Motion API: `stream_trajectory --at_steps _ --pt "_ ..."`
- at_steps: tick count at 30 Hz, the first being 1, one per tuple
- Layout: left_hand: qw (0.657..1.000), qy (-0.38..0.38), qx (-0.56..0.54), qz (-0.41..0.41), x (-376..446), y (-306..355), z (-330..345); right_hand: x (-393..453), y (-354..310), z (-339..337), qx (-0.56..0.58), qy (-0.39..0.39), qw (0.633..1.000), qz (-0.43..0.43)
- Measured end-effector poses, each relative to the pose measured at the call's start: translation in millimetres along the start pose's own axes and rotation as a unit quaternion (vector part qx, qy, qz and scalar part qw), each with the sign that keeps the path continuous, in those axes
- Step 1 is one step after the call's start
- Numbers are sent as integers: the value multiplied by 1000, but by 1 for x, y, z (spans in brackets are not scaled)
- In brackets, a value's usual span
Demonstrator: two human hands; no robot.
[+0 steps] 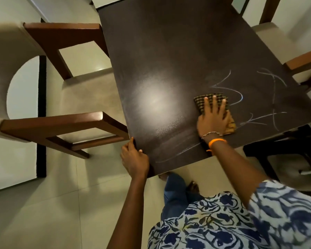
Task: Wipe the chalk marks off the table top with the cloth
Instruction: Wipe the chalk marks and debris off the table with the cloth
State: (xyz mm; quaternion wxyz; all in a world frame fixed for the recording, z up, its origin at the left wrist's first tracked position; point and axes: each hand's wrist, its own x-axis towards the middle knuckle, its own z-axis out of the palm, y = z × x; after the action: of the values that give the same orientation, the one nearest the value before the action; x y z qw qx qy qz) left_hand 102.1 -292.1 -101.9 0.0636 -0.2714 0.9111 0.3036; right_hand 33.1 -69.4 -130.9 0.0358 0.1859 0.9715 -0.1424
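Right hand (212,119) pressing a checked yellow-and-black cloth (216,108) flat on the dark brown bench (169,51).

Fingers (207,105) spread wide and open on top of the cloth, not curled round it. Cloth lying near the front right part of the bench, touching white chalk marks (255,97) just to its right. One more thin chalk line (178,152) near the front edge. Left hand (134,159) closed on the near left corner of the bench, thumb on top. Orange band (216,141) and bead bracelet on the right wrist. Brown wooden chair with a beige seat (70,97) beside the bench on the left.
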Motion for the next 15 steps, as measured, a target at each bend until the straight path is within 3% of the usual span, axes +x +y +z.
stream_trajectory --at_steps 2,4,9,11,15 --pt "1000 8 10 10 -2 6 1 -16 -27 6 11 -9 999 -28" --pt "999 3 15 41 -3 16 2 -35 -53 13 4 -50 993 -109" --pt "993 -3 7 119 -2 53 9 -64 -59 25 8 -115 940 -321" --pt "990 -18 17 140 0 67 16 -51 -32 18 -20 -103 935 -338" --pt "981 -54 63 174 7 96 36 -6 32 -4 -35 -60 964 -256"
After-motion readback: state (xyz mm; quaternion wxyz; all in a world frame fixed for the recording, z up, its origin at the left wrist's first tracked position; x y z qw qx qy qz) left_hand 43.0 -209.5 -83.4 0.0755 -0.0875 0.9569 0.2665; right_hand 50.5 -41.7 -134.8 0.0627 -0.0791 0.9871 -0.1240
